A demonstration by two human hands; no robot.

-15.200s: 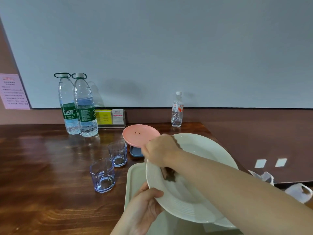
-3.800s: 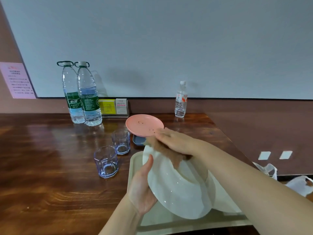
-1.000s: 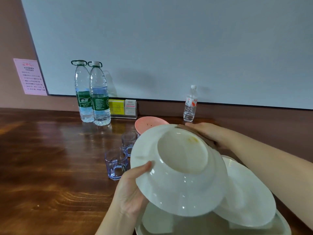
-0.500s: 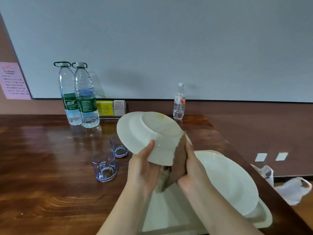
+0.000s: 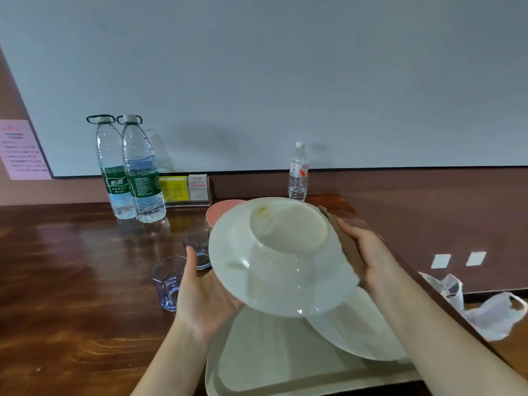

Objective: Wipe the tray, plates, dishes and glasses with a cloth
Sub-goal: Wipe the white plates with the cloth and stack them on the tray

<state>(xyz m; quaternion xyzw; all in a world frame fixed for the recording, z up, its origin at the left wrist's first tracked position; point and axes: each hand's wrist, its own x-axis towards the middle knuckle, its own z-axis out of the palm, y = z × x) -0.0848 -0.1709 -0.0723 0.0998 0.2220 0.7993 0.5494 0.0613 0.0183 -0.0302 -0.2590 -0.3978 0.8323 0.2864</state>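
Head view | left hand (image 5: pixel 205 295) grip cups white dish (image 5: pixel 280 258) rim, underside up for wiping | right hand (image 5: pixel 368 255) presses brown cloth (image 5: pixel 347 247) flat against rim | tray (image 5: pixel 271 367) below, near counter edge

A deep dish (image 5: pixel 281 270) is above the tray (image 5: pixel 280 364), glasses (image 5: pixel 167 281) to its left, bottles (image 5: pixel 134 172) behind.
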